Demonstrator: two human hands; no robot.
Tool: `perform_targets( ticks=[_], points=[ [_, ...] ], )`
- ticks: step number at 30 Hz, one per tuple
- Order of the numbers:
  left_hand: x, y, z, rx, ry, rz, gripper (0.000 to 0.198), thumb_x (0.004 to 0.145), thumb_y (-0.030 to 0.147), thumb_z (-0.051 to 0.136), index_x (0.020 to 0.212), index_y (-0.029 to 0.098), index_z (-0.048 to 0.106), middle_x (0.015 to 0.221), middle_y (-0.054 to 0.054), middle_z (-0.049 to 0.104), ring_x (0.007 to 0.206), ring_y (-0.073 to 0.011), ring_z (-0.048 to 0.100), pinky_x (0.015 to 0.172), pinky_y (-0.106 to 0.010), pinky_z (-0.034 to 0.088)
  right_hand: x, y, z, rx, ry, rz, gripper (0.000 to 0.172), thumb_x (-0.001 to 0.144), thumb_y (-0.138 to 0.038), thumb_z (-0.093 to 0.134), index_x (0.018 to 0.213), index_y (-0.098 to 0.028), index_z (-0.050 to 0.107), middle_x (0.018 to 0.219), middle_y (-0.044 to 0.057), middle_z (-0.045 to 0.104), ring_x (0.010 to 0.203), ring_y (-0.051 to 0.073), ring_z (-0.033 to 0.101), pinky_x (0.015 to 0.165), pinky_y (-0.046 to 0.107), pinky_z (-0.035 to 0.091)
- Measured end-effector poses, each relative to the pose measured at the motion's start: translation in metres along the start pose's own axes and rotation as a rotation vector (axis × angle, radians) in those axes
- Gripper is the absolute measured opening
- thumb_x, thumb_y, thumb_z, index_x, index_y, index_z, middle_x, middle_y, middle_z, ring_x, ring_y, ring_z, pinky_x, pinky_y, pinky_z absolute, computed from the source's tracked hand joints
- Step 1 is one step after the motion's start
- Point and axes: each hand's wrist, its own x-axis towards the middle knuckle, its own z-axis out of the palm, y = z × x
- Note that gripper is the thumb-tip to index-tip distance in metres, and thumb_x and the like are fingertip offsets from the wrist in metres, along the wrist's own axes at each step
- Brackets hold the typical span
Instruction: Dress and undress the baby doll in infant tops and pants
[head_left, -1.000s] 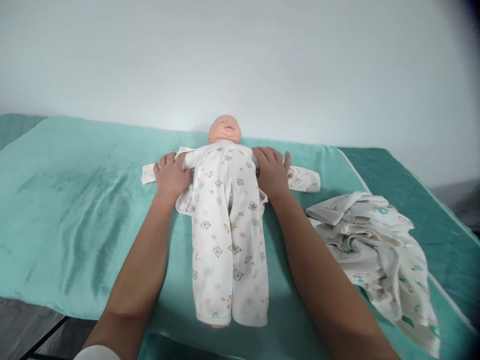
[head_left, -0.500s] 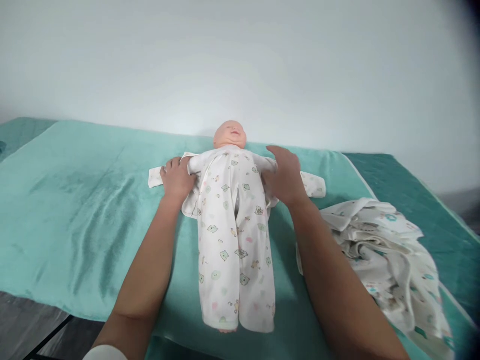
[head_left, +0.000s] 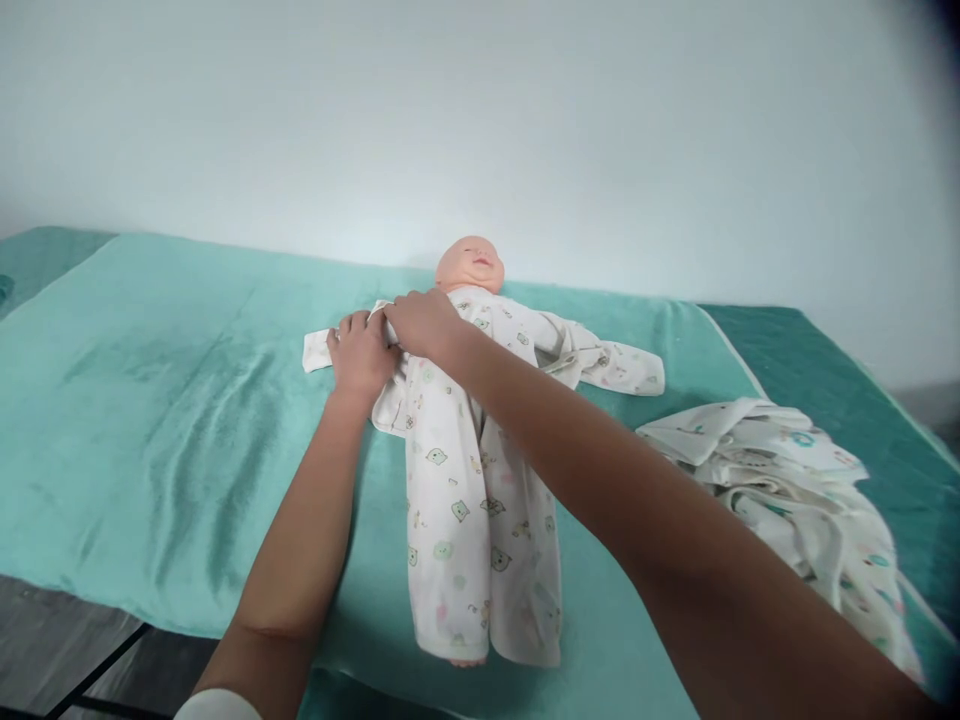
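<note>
A baby doll (head_left: 471, 263) lies on its back on a teal blanket (head_left: 165, 400), dressed in a white printed sleepsuit (head_left: 472, 480). My left hand (head_left: 360, 352) rests on the suit's left sleeve near the doll's shoulder, fingers curled down on the cloth. My right hand (head_left: 421, 322) has crossed over the doll's chest and lies right beside my left hand, fingers closed on the fabric at the same shoulder. The suit's right sleeve (head_left: 615, 368) lies spread out flat on the blanket.
A crumpled heap of white printed cloth (head_left: 780, 490) lies to the right of the doll. A darker teal cover (head_left: 832, 370) shows at the right edge. A pale wall rises behind. Dark floor and a black frame bar (head_left: 97, 670) show at the lower left.
My right hand left the doll's right side and crossed over the chest to the left shoulder, next to my left hand. The left hand barely moved.
</note>
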Motion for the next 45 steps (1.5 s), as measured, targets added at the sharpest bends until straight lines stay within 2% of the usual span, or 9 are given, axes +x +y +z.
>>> perform_targets(
  ticks=[9,15,23,30,33,36,39,42,45],
  points=[
    [0.000,-0.006,0.001,-0.001,-0.031,-0.039,0.056,0.087,0.025,0.060,0.142,0.031,0.053,0.140,-0.009,0.062,0.133,-0.0316,0.054,0.114,-0.052,0.042,-0.016,0.031,-0.009,-0.119,-0.018,0.037,0.038,0.087,-0.011,0.056,0.123,-0.016,0.064,0.123,0.017,0.069,0.113,0.033,0.063,0.085,0.043,0.047],
    [0.002,-0.005,0.002,-0.018,-0.039,-0.058,0.045,0.092,0.037,0.059,0.135,0.026,0.058,0.136,-0.012,0.064,0.129,-0.0340,0.056,0.110,-0.053,0.046,-0.001,0.017,0.004,-0.065,0.006,-0.144,0.032,0.097,-0.035,0.060,0.123,-0.018,0.063,0.122,0.014,0.067,0.110,0.030,0.065,0.083,0.038,0.046],
    [0.002,-0.008,0.000,-0.037,-0.024,-0.074,0.046,0.088,0.027,0.061,0.134,0.029,0.060,0.132,-0.008,0.066,0.127,-0.0317,0.058,0.105,-0.050,0.050,-0.022,0.036,-0.015,-0.161,0.035,-0.072,0.026,0.101,-0.032,0.055,0.120,-0.021,0.067,0.116,0.015,0.067,0.108,0.030,0.063,0.084,0.038,0.041],
    [0.005,-0.009,0.000,-0.039,-0.044,-0.164,0.033,0.089,0.045,0.067,0.115,0.024,0.066,0.127,-0.011,0.066,0.127,-0.0332,0.059,0.102,-0.048,0.052,-0.044,0.051,-0.024,-0.192,0.132,-0.013,0.023,0.102,-0.034,0.054,0.116,-0.021,0.068,0.110,0.013,0.065,0.097,0.028,0.062,0.079,0.038,0.041],
    [0.007,-0.011,0.000,-0.051,0.011,-0.206,0.041,0.089,0.052,0.068,0.117,0.023,0.062,0.130,-0.012,0.064,0.126,-0.0329,0.061,0.101,-0.046,0.052,-0.044,0.050,-0.025,-0.144,0.156,0.006,0.026,0.102,-0.035,0.053,0.119,-0.021,0.066,0.111,0.014,0.064,0.097,0.029,0.062,0.079,0.038,0.041],
    [0.006,-0.010,-0.003,-0.075,0.161,-0.271,0.043,0.093,0.047,0.061,0.127,0.021,0.056,0.134,-0.014,0.061,0.122,-0.0320,0.062,0.097,-0.045,0.054,-0.038,0.042,-0.023,-0.089,0.148,-0.021,0.027,0.103,-0.035,0.051,0.123,-0.021,0.064,0.113,0.014,0.064,0.101,0.030,0.063,0.080,0.038,0.042],
    [0.003,-0.006,-0.006,-0.021,0.257,-0.165,0.042,0.097,0.032,0.054,0.138,0.023,0.051,0.141,-0.014,0.058,0.132,-0.0317,0.056,0.111,-0.048,0.045,-0.027,0.029,-0.019,-0.056,0.130,-0.053,0.028,0.103,-0.032,0.049,0.126,-0.022,0.064,0.117,0.014,0.064,0.106,0.031,0.063,0.084,0.039,0.043],
    [0.002,-0.003,-0.006,0.043,0.158,0.005,0.040,0.098,0.028,0.052,0.138,0.027,0.054,0.138,-0.010,0.063,0.135,-0.0299,0.054,0.124,-0.051,0.030,-0.016,0.015,-0.016,0.019,0.080,-0.095,0.028,0.101,-0.024,0.052,0.125,-0.020,0.065,0.121,0.015,0.065,0.109,0.032,0.064,0.089,0.043,0.046],
    [0.003,-0.006,-0.004,0.047,0.080,-0.028,0.035,0.097,0.032,0.053,0.132,0.027,0.060,0.131,-0.010,0.066,0.128,-0.0290,0.060,0.123,-0.049,0.032,-0.012,0.009,-0.016,0.101,0.074,-0.144,0.027,0.099,-0.020,0.054,0.122,-0.018,0.068,0.123,0.015,0.066,0.116,0.034,0.061,0.094,0.045,0.048]
  ],
)
